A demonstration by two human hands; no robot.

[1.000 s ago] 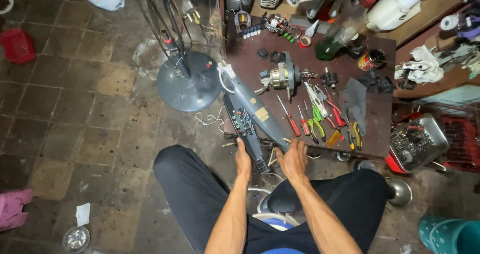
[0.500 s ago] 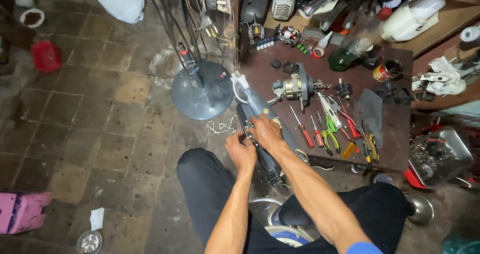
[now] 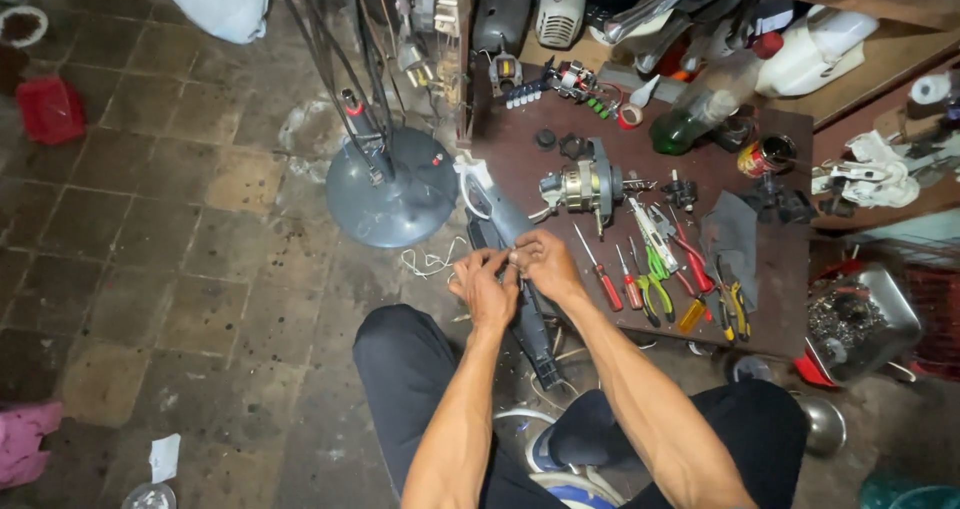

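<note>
A long dark fan housing (image 3: 520, 279) is laid across the near edge of the brown surface (image 3: 780, 299), just left of the red-handled screwdrivers (image 3: 600, 269). It is pinched at its middle by the fingers of the left hand (image 3: 483, 287) and the right hand (image 3: 545, 262), which touch each other. A motor (image 3: 580, 187) is seen behind, and a grey round fan base (image 3: 392, 199) on the floor.

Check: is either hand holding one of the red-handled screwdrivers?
No. Both the left hand and right hand work on the long dark housing; red-handled screwdrivers lie untouched.
</note>
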